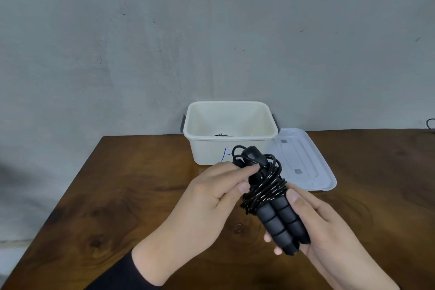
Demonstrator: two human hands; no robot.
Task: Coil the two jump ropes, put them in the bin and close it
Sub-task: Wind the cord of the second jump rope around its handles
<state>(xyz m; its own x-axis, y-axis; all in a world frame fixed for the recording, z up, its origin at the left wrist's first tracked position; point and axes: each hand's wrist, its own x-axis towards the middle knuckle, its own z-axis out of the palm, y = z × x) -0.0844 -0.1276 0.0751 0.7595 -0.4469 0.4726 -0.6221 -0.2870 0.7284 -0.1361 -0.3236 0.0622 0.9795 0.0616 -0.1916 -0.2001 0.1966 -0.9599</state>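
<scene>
A black jump rope (270,190) is held above the table, its cord wound in loops around its two ribbed foam handles. My right hand (324,226) grips the lower ends of the handles. My left hand (216,193) pinches the top of the bundle, fingers pressed on the cord and upper handle ends. Behind them stands a white open bin (202,133) with a blue mark on its front wall. A dark rope (223,135) lies at the bin's bottom, mostly hidden by the front wall. The white lid (303,160) lies flat on the table to the bin's right.
The brown wooden table (117,195) ends at the left in a slanting edge. A grey wall rises right behind the bin. A black cable (430,123) shows at the far right edge.
</scene>
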